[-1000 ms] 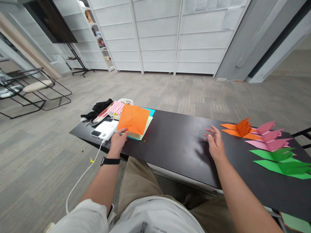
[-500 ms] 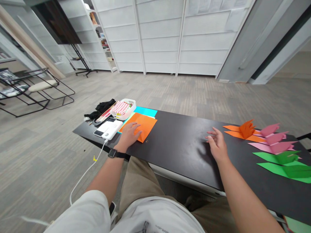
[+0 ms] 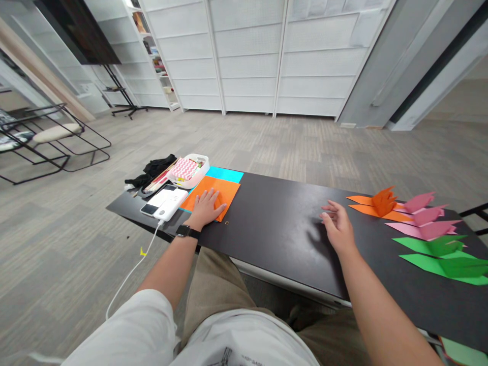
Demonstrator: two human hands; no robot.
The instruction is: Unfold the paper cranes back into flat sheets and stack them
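My left hand [image 3: 207,207] lies with spread fingers on an orange sheet of paper [image 3: 227,191], the top of a small stack. A blue sheet [image 3: 225,174] sticks out behind it. Over the right half of the table, my right hand [image 3: 337,226] hovers with nothing in it, fingers apart and loosely curled. To the right of that hand stand folded paper figures in a row: orange ones [image 3: 382,202], pink ones [image 3: 427,217] and green ones [image 3: 444,255].
Left of the paper stack are a white power bank [image 3: 171,203] with a cable [image 3: 147,251], a white basket [image 3: 204,170] and a black cloth [image 3: 158,168]. All rest on the dark table [image 3: 274,229]. Wire-framed chairs [image 3: 57,133] stand on the floor at left.
My left hand has shifted slightly forward on the orange sheet, its fingers now flatter and more spread. My right hand has hardly moved. The view has turned a little.
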